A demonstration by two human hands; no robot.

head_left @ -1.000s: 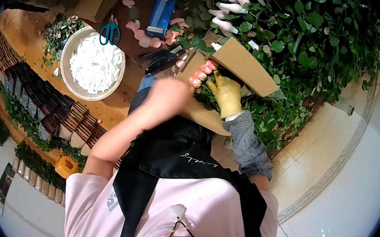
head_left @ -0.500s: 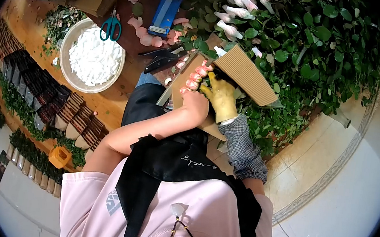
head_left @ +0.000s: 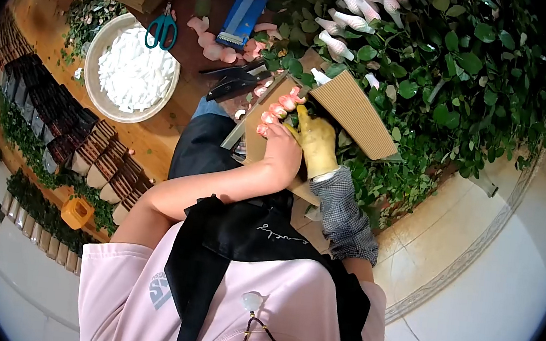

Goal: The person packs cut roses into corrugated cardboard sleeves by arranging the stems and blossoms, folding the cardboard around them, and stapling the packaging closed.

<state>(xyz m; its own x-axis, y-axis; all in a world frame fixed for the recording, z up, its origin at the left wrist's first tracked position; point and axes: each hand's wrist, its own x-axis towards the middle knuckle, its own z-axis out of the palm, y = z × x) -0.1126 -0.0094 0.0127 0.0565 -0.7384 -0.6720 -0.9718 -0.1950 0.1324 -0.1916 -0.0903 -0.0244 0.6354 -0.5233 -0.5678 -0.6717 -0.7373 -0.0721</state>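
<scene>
Pink-orange roses (head_left: 278, 110) lie in a short row on brown cardboard (head_left: 258, 117). My left hand (head_left: 282, 150) is bare, with its fingers closed on the lowest rose. Beside it, my right hand (head_left: 316, 144) wears a yellow glove. Its fingers are bent against the right side of the roses, and the stems under it are mostly hidden. A ridged cardboard piece (head_left: 355, 114) slants just right of the glove. Black-handled pliers or clippers (head_left: 234, 81) rest to the left of the roses.
A bowl of white pieces (head_left: 91, 61) stands at the left, with teal scissors (head_left: 162, 31) by its rim. A blue tape dispenser (head_left: 246, 11) is at the top. Leafy stems (head_left: 454, 90) and net-wrapped buds (head_left: 355, 23) fill the upper right. Wrapped bundles (head_left: 40, 103) line the far left.
My left hand, blurred and farther left before, has moved right to the roses and closed there. My gloved right hand stays beside them. The whole view has shifted slightly.
</scene>
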